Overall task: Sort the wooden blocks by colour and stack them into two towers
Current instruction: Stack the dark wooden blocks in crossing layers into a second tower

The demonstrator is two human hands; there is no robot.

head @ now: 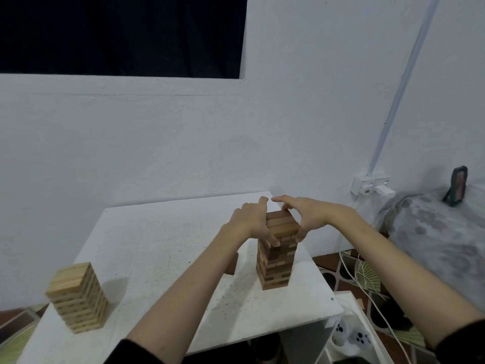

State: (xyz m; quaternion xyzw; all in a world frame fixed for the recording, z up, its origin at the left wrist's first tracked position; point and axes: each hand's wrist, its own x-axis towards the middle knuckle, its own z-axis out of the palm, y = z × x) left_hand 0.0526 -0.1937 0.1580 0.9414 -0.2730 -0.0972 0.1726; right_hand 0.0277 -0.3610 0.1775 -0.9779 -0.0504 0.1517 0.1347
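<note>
A tall dark brown tower of wooden blocks stands at the right of the white table. My left hand grips its top from the left, with the thumb on the front face and the fingers behind. My right hand holds the top layers from the right, fingertips on the far top block and thumb on the right side. A shorter light wood tower stands at the table's front left corner. One loose dark block lies left of the dark tower, partly hidden by my left forearm.
The table stands against a white wall. To its right are a wall socket with a plugged-in adapter, white cables trailing over the patterned floor, and a grey patterned cushion. A white shelf sits below the front right corner.
</note>
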